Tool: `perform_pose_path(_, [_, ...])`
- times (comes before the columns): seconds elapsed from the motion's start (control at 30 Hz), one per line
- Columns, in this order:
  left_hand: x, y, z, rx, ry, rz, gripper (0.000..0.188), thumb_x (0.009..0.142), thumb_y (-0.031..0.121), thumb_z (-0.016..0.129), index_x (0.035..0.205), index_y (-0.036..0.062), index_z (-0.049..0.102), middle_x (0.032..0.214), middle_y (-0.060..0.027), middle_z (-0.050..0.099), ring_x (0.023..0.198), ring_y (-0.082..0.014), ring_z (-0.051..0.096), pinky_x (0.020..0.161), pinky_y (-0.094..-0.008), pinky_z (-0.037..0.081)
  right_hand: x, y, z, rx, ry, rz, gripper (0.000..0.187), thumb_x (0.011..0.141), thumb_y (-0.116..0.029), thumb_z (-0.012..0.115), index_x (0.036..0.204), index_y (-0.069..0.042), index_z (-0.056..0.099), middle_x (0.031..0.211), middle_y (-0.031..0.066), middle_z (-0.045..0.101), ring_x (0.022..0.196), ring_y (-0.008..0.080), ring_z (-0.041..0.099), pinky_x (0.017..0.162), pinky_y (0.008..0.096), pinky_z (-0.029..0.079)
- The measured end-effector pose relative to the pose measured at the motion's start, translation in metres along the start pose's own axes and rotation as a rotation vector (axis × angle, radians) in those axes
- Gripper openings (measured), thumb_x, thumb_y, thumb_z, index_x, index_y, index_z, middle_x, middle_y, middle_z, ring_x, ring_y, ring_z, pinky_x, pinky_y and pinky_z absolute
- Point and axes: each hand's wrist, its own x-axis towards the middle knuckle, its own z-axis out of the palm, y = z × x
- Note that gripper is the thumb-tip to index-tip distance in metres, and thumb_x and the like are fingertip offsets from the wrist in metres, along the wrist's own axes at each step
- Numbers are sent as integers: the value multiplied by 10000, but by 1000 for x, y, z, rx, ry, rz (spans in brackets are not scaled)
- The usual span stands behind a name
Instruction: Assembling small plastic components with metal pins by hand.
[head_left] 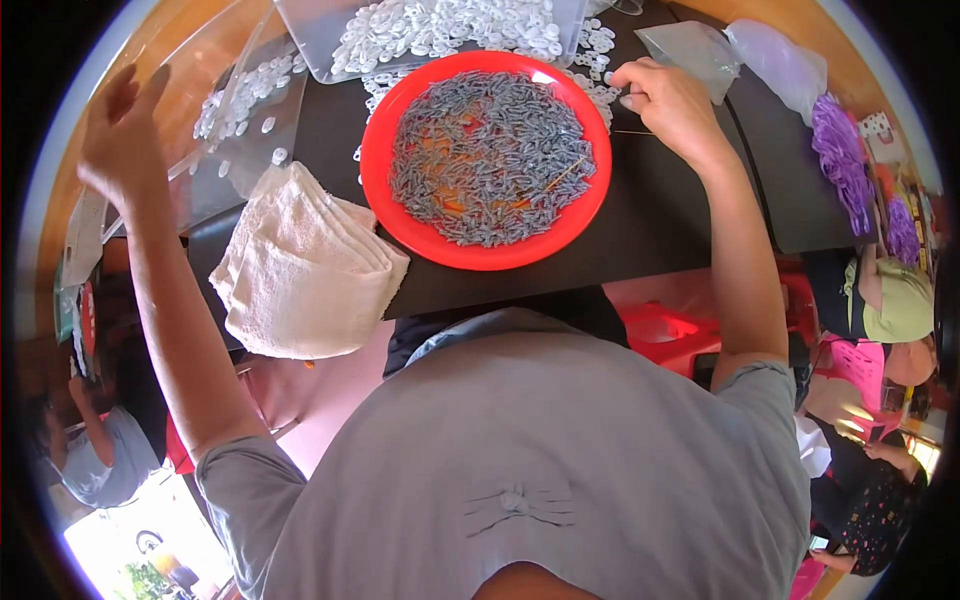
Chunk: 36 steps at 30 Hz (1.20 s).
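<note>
A round red plate (pixel 374 160) holds a thick layer of small grey elongated pieces (pixel 470 130), with a thin yellowish stick (pixel 565 173) lying among them at the right. My left hand (pixel 125 150) is raised far to the left, over the clear plastic sheeting; its thumb stands apart from loosely bent fingers and nothing shows between them. Just right of the plate's rim, my right hand (pixel 672 108) has its fingers bent together in a pinch; whatever is in them is too small to make out. A thin stick (pixel 632 132) lies below its fingertips.
A clear bin (pixel 318 50) of white oval ring-like pieces (pixel 440 28) stands behind the plate, with more scattered around. Folded cream cloth (pixel 305 265) hangs over the black table's (pixel 655 235) front edge. Plastic bags (pixel 780 65) and purple strands (pixel 840 160) lie right. Other people sit on both sides.
</note>
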Motion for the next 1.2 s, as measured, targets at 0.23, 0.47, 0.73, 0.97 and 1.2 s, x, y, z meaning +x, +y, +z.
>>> perform_pose_path(0.23, [-67,93,21,-499,-114,121,148,768,64,765,908,36,727,801,-10,689,702,-97,625,644,-195,496,-2,5,11,-27,-25,0,158,810,-104,633,965,-85,656,882,41,638,773,256,622,688,371,464])
perform_pose_path(0.47, [-125,126,66,-773,-802,-253,87,802,48,703,869,-3,683,746,-18,639,645,-64,564,573,-211,456,3,6,25,-15,114,-48,130,854,-114,602,968,-80,654,860,24,660,754,228,632,676,348,469])
perform_pose_path(0.73, [-150,124,78,-1009,-1040,-736,96,835,64,688,891,-14,679,737,-36,639,614,-83,577,532,-221,464,6,-76,-20,1131,-172,331,141,904,-112,594,963,2,653,748,31,626,641,102,590,554,201,381])
perform_pose_path(0.97, [-154,124,76,-1079,-887,-733,148,848,114,718,889,-15,657,739,-27,632,625,-77,571,539,-214,462,15,-113,-6,1297,-294,345,158,916,-156,598,940,-6,641,735,37,622,603,118,597,522,200,383])
perform_pose_path(1.2, [-139,105,78,-1081,-783,-943,34,855,13,609,853,-10,632,721,-76,616,592,-131,559,494,-248,414,29,-126,3,963,-127,151,115,902,-136,613,881,-28,648,739,14,609,654,105,562,554,235,390])
